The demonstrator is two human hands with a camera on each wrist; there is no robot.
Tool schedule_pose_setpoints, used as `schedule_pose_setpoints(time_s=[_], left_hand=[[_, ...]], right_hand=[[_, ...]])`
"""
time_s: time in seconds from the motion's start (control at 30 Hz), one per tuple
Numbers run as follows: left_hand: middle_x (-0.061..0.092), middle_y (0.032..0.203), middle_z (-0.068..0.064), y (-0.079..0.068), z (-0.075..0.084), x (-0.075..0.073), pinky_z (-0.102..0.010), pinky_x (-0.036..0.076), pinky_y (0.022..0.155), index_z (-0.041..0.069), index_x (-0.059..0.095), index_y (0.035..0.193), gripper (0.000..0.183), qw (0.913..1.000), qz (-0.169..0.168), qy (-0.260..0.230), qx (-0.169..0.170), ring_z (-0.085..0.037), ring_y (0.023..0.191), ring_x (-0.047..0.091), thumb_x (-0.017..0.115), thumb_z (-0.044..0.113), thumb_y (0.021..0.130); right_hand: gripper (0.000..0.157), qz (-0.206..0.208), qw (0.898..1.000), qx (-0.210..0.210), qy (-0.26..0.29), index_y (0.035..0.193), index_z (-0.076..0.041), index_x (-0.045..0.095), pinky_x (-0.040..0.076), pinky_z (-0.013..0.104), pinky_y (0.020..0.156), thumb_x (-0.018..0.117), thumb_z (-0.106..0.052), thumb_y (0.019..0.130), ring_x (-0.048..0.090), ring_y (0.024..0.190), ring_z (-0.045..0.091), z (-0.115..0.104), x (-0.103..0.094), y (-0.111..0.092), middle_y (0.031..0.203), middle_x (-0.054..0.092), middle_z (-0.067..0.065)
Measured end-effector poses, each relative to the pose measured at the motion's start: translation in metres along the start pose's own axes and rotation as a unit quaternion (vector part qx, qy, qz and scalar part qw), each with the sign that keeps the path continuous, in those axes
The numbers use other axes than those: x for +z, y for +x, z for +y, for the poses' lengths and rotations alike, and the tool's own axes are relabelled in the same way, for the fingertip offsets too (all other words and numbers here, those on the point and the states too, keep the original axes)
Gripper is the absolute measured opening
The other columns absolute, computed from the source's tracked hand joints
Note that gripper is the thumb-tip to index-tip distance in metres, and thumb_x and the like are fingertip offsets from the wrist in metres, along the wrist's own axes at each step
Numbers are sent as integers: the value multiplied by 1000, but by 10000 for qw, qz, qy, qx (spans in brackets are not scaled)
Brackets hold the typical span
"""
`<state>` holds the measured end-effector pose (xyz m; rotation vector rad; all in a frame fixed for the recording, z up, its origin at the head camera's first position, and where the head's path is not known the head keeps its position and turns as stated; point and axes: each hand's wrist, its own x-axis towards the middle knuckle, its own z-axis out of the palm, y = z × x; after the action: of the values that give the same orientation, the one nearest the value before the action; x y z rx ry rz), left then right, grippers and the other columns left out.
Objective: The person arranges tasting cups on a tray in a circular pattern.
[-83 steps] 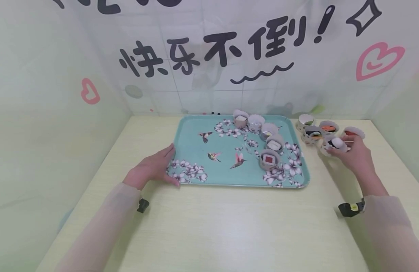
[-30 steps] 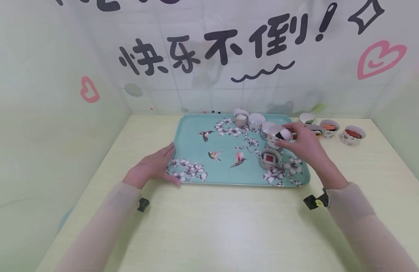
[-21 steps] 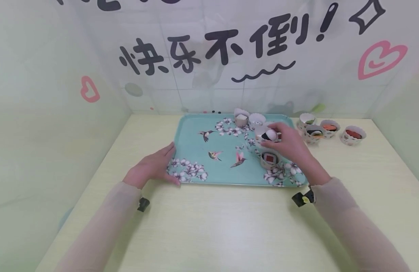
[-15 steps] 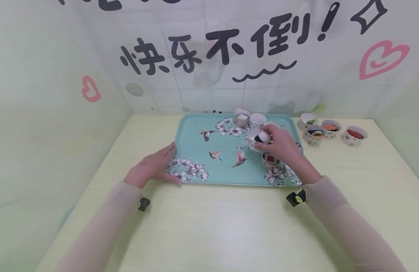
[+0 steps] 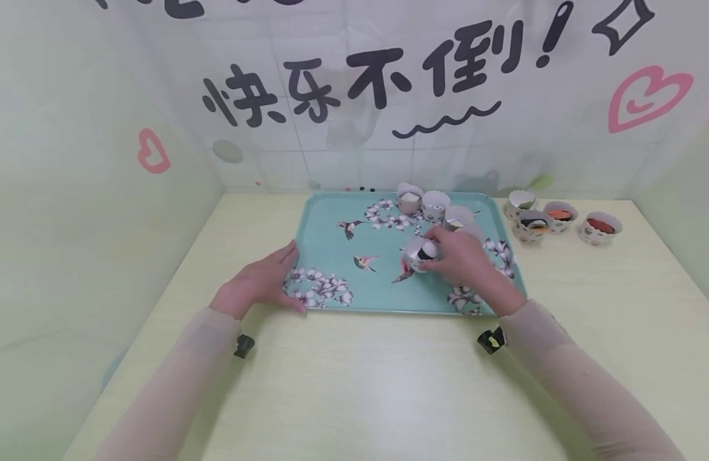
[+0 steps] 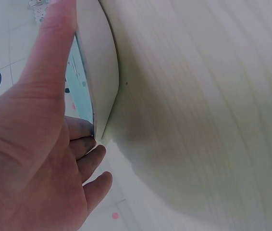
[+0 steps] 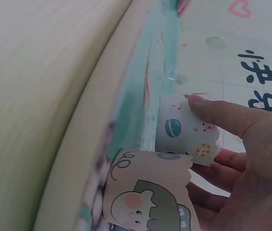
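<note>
My right hand [image 5: 461,261] pinches a scalloped paper cup [image 5: 414,253] by its rim, over the middle right of the turquoise tray [image 5: 326,240]. Inside that cup sits a small black and white piece. In the right wrist view, thumb and fingers stand on either side of the held cup [image 7: 181,127]; it looks upright on or just above the tray. A second cup with a cartoon face [image 7: 145,197] stands right beside it. At the tray's near left corner, my left hand [image 5: 261,282] rests against the edge, fingers along the side and thumb at the front.
More paper cups, one at the back [image 5: 409,200] and another nearer [image 5: 458,218], curve down the tray's right half. Right of the tray stand several filled cups, including one with red [image 5: 599,228] and one with orange [image 5: 560,216]. A lettered wall covering [image 5: 354,128] rises behind.
My right hand has picked up the cup from the group right of the tray and carried it left over the tray, then lower and nearer. The left hand has stayed put.
</note>
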<state>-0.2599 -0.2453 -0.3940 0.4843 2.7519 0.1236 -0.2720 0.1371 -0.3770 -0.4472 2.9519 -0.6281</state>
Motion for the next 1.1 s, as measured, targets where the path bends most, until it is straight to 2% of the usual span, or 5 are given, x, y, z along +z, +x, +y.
schedule_pose_setpoints(time_s=[0.23,0.57,0.73,1.1], left_hand=[[2,168,-19,1,0,-1,-56,28,122,1,9,159,143,10000,-4,36,-24,-40,154,13,76,78,59],[2,168,-19,1,0,0,-57,29,121,1,9,159,143,10000,-4,8,-11,-41,154,13,77,77,59],[2,168,-19,1,0,-2,-56,28,122,1,9,159,143,10000,-32,25,-40,-40,154,12,76,77,59],[2,168,-19,1,2,-3,-56,28,122,2,8,159,143,10000,-46,60,-44,-41,154,13,76,78,59]], right_hand=[[61,-16,9995,-199,-236,132,-2,57,57,44,88,80,-31,84,64,105,31,0,6,-4,119,69,18],[59,77,9962,-608,-615,126,-2,63,51,47,95,85,-29,79,61,106,32,1,5,-11,118,71,14],[65,30,9960,-685,-568,131,-2,61,49,50,102,86,-30,78,60,115,35,2,2,-17,126,68,16],[70,-40,9978,-640,-168,137,0,57,51,52,102,84,-32,80,59,120,35,12,-17,-30,132,64,18]])
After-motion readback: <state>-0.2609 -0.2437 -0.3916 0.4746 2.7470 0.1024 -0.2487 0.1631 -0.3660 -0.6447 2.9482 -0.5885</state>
